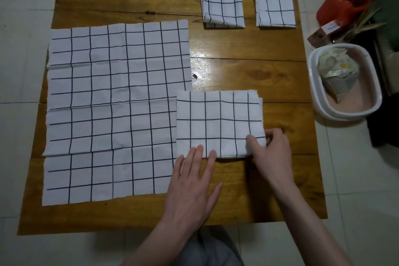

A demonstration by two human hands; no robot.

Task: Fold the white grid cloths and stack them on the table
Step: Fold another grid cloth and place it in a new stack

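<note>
My left hand [192, 181] lies flat, fingertips pressing the folded cloth [218, 123] at the table's [248, 190] five o'clock; my right hand [272, 151] pinches its near right corner. Two folded stacks [222, 0] sit at one o'clock; unfolded cloths [116, 97] spread toward nine.

The folded cloth [219, 123] lies on the worktop [248, 67] just ahead of both hands. The left hand [191, 181] rests flat with its fingertips on the cloth's near edge; the right hand [271, 151] pinches its near right corner. Left of the left hand the spread cloth [114, 110] lies flat, its right edge tucked under the folded cloth. Far ahead of the right hand sit two folded stacks [222, 0] [275, 1], side by side. Right of the right hand, off the worktop, a tub [313, 84] holds a crumpled bag [336, 73].
</note>
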